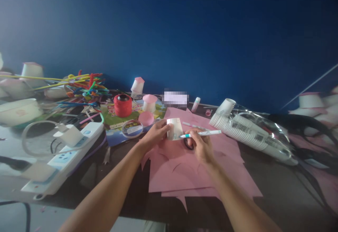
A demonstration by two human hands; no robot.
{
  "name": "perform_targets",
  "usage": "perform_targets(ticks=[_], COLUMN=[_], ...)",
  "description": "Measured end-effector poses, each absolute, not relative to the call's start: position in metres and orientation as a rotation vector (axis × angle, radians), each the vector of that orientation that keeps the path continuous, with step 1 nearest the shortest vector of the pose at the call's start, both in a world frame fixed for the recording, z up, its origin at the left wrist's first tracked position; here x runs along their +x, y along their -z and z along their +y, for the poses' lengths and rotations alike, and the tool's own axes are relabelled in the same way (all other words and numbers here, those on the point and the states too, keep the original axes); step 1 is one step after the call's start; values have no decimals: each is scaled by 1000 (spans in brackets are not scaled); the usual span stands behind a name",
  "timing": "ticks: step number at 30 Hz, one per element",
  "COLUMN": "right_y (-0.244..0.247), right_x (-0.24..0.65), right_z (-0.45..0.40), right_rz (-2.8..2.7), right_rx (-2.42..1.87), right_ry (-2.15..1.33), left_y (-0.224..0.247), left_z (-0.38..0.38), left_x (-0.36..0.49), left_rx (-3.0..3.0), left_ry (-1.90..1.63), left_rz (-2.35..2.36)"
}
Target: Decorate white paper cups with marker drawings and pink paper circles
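Note:
My left hand (157, 132) holds a small whitish paper piece (174, 128) by its left side, above pink paper sheets (195, 175). In my right hand (202, 145) is a white acrylic marker (211, 132), its teal-ringed tip pointing left at the lower edge of the small piece. Faint marks show on that piece; whether the tip touches it is too small to tell. Dark scissor handles (188, 144) lie partly hidden beside my right hand.
Stacked paper cups (237, 128) in plastic lie right. A red yarn roll (123, 106), a pink-topped cup (149, 103) and a tape roll (132, 129) stand or lie left. Farther left are a power strip (66, 158) and pipe cleaners (91, 87). A glue stick (195, 104) stands behind.

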State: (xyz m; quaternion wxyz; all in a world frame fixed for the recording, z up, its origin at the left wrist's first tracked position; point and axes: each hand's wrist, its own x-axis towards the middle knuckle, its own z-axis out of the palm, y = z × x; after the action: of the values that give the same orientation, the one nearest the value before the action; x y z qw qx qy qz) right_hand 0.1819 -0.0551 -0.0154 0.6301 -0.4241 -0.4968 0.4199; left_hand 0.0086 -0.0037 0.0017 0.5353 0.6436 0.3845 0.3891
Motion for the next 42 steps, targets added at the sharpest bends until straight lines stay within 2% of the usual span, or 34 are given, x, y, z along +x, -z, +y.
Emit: perform_targets(ticks=[25, 42], right_y=[12, 7], right_x=[180, 181], right_z=[-54, -62], right_rz=[-1062, -1266], right_rx=[-992, -1060], right_ry=[-900, -906], left_y=[-4, -6], left_z=[-4, -6], left_x=[7, 8], left_rx=[1567, 1535], left_ry=[-904, -901], left_rz=[909, 878])
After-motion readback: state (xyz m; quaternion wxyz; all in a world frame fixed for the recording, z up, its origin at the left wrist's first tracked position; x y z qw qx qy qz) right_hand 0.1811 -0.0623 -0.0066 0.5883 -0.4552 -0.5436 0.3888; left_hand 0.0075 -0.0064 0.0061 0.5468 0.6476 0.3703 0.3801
